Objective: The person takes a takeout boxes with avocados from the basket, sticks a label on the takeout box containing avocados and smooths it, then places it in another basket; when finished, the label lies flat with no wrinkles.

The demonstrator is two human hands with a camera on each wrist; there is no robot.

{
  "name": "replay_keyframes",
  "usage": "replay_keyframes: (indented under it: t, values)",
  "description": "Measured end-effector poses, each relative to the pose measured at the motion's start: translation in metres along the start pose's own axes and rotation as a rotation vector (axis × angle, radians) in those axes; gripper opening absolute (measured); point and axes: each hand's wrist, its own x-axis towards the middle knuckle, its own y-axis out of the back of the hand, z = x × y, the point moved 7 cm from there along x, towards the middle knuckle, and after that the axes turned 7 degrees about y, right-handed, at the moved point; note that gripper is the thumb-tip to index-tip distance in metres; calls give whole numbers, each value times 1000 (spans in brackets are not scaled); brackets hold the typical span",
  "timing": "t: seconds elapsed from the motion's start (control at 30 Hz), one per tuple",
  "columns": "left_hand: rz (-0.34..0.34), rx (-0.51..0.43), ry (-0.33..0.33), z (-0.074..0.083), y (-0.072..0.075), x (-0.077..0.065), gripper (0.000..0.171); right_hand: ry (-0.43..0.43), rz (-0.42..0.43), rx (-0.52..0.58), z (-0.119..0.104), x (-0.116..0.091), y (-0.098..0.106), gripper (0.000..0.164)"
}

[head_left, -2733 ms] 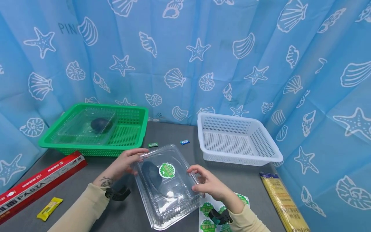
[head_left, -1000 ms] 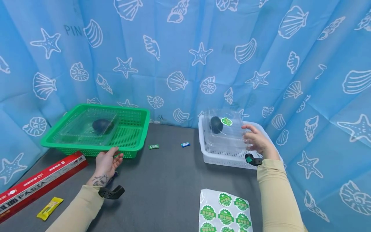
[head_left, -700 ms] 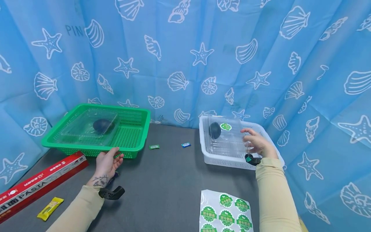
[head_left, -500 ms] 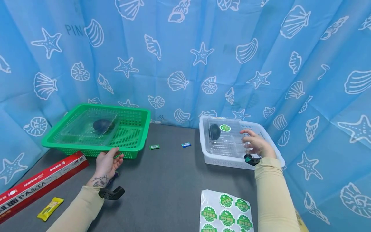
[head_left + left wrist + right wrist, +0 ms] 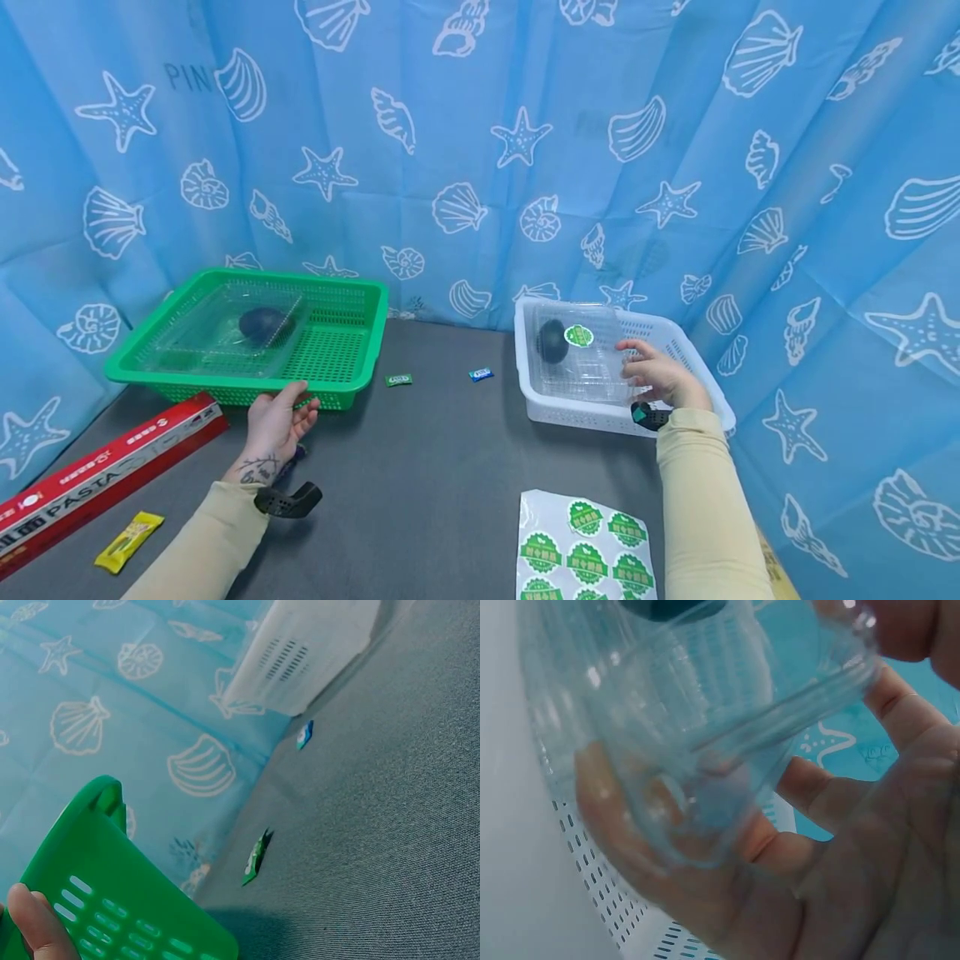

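Note:
A clear plastic clamshell box [image 5: 588, 379] with a round green sticker [image 5: 578, 336] lies inside the white basket [image 5: 697, 371]. Through its lid shows a dark oval fruit [image 5: 552, 342]. My right hand [image 5: 663, 375] holds the box's right edge; in the right wrist view, fingers [image 5: 667, 877] curl around its clear corner. On the left, my left hand [image 5: 273, 421] grips the front rim of the green basket [image 5: 367, 350], thumb on top; some fingers are hidden. Another clear clamshell box [image 5: 195, 325] with a dark oval fruit [image 5: 264, 325] sits in that basket.
A green packet [image 5: 398, 379] and a blue packet [image 5: 481, 374] lie between the baskets. A sticker sheet [image 5: 585, 546] is at the front. A red PASTA box [image 5: 105, 475] and a yellow packet [image 5: 129, 542] are at left. A yellow package [image 5: 776, 567] shows beside the right sleeve.
The stickered clamshell box, earlier in both hands over the table, was carried right and lowered into the white basket by my right hand. My left hand moved to the green basket's rim.

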Motion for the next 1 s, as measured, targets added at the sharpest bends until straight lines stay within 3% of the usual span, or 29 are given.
replay_keyframes:
  t: [0.2,0.37,0.47,0.57,0.7,0.77,0.87,1.0]
  values:
    - [-2,-6,6,0,1,-1,42,-5,-15,-45,-5,-4,-4,60]
    - [10,-5,6,-1,2,-1,42,42,4,-195,-16,-12,-9,70]
    - [14,-7,6,-1,2,-2,43,130,93,-309,-30,-20,-13,73]
    - [17,-6,9,-1,1,-2,41,231,299,-324,-45,-31,-17,69]
    - [27,0,6,-1,1,-1,39,399,662,-133,-55,-53,-32,49]
    - [35,-1,2,-1,1,-1,39,479,769,13,-56,-66,-47,38]
    - [48,-5,-2,0,1,0,36,516,800,236,-51,-77,-73,27]
    - [63,-7,-4,0,1,0,32,402,808,326,-28,-80,-102,22]
